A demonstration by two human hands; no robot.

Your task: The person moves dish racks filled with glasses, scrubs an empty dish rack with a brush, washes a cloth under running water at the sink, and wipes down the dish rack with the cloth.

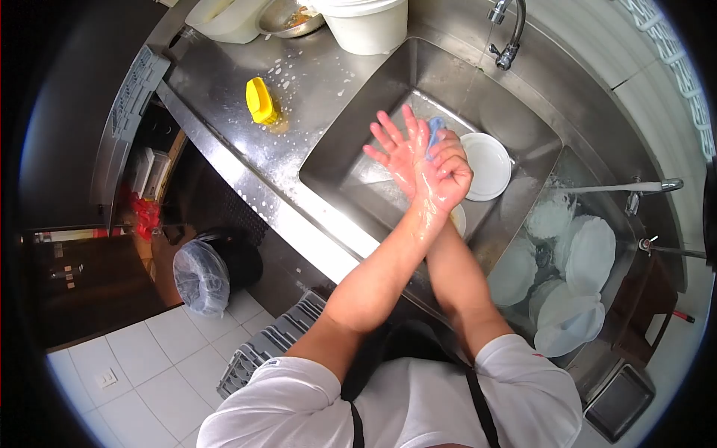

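My forearms cross above the steel sink (336,138), and suds run down the skin at the wrists. My left hand (452,172) is curled closed around a wet light-blue cloth (435,131), pressed against the thumb side of my right hand. With palm turned up and fingers spread, my right hand (399,153) is open. Below them in the sink lies a white plate (487,168). Part of a smaller dish (458,219) shows beside my forearm, mostly hidden by it.
A yellow plastic container (261,101) lies on the suds-spattered counter (321,82). Behind it are a white bucket (366,26) and a metal bowl (290,19). A tap (508,52) overhangs the sink. At right, several white containers (590,254) soak in a second basin.
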